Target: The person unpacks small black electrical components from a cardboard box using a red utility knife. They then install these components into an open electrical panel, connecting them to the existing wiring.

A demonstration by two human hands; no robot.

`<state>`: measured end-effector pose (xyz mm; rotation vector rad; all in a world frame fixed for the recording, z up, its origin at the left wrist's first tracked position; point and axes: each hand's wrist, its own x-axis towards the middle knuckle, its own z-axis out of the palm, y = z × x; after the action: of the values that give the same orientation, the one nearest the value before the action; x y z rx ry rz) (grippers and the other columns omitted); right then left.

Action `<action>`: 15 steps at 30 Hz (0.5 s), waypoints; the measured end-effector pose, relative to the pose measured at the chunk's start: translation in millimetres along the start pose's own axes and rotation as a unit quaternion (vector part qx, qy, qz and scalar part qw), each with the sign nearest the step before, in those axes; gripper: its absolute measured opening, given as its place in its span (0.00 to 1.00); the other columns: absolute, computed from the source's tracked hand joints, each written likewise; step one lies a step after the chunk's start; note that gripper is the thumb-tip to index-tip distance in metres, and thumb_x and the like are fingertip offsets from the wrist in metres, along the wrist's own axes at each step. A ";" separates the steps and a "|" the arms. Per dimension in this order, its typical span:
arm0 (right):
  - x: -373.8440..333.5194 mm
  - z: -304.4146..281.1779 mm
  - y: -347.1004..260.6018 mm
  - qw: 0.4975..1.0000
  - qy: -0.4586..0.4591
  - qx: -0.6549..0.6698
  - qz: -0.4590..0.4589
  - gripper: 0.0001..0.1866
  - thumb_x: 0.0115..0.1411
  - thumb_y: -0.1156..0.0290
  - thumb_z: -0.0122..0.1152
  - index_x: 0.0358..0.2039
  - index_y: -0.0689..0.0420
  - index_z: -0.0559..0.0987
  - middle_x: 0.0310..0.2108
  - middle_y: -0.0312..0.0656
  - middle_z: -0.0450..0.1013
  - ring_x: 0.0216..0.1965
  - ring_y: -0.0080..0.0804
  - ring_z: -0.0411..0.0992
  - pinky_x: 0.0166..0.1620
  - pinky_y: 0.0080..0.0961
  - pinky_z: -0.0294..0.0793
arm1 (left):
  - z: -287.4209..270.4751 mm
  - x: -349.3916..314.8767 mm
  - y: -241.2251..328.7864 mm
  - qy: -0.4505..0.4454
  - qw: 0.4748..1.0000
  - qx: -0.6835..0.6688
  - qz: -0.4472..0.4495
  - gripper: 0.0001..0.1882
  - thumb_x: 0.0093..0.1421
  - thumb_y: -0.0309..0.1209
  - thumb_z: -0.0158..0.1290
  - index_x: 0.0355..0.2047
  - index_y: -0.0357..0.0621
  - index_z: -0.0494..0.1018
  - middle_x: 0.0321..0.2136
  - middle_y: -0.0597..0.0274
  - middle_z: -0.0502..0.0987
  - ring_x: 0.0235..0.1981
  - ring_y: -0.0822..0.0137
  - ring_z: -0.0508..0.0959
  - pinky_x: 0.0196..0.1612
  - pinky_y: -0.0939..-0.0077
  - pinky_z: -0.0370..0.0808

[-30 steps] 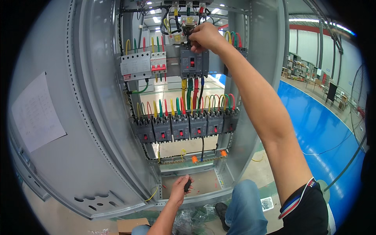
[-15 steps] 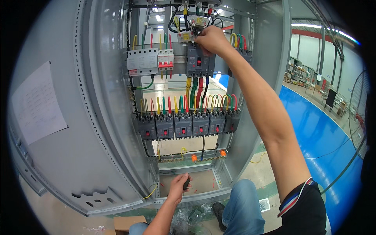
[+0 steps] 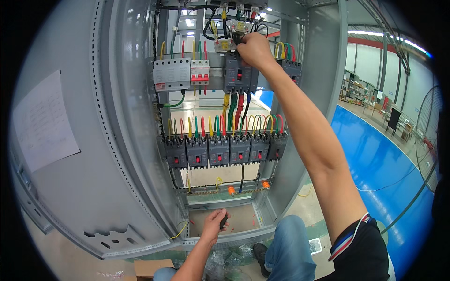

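And nothing here can be read: lines of writing run across the white sheet [image 3: 44, 124] on the grey door [image 3: 65, 196], all a blur; a red-and-white label [image 3: 161, 87] on the pale module [image 3: 172, 70], faint; tiny print on the large dark breaker [image 3: 233, 66], too small!

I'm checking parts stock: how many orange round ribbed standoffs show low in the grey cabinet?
2. The left orange standoff sits below the lower row of grey rectangular breakers; the right orange standoff stands farther right. Others may be hidden.
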<state>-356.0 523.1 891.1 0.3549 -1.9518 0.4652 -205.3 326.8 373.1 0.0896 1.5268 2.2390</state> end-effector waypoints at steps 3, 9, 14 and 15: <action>1.8 -1.8 -10.4 0.999 -0.042 -0.002 0.026 0.10 0.55 0.77 0.57 0.30 0.68 0.84 0.24 0.58 0.81 0.22 0.46 0.82 0.31 0.40 0.82 | 0.0 1.7 -3.2 0.012 1.000 -0.004 -0.010 0.16 0.72 0.46 0.56 0.46 0.47 0.79 0.38 0.67 0.83 0.29 0.76 0.79 0.30 0.78 0.76; 14.5 -27.5 -20.1 0.943 -0.250 0.098 0.199 0.05 0.64 0.74 0.58 0.37 0.60 0.81 0.21 0.39 0.77 0.19 0.31 0.77 0.20 0.34 0.75 | 0.2 0.9 -6.4 0.009 1.000 0.011 -0.015 0.17 0.71 0.48 0.57 0.45 0.48 0.79 0.38 0.68 0.83 0.29 0.76 0.78 0.30 0.78 0.76; 4.7 -25.1 -25.8 0.926 -0.229 0.171 0.246 0.07 0.66 0.75 0.56 0.42 0.61 0.79 0.22 0.43 0.78 0.19 0.32 0.77 0.21 0.31 0.79 | -2.6 1.7 -10.4 0.014 1.000 0.016 -0.011 0.17 0.71 0.48 0.57 0.45 0.48 0.79 0.37 0.68 0.83 0.29 0.77 0.79 0.29 0.79 0.75; 3.8 -25.2 -24.7 0.925 -0.225 0.184 0.245 0.07 0.67 0.75 0.56 0.42 0.62 0.79 0.22 0.43 0.78 0.18 0.32 0.78 0.21 0.30 0.79 | -2.4 2.7 -10.9 0.013 1.000 0.017 -0.009 0.17 0.71 0.48 0.57 0.45 0.48 0.79 0.37 0.68 0.83 0.29 0.77 0.79 0.29 0.79 0.75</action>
<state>-326.4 513.1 908.0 0.2127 -2.4065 1.1718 -205.1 329.1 361.8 0.0561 1.5732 2.2084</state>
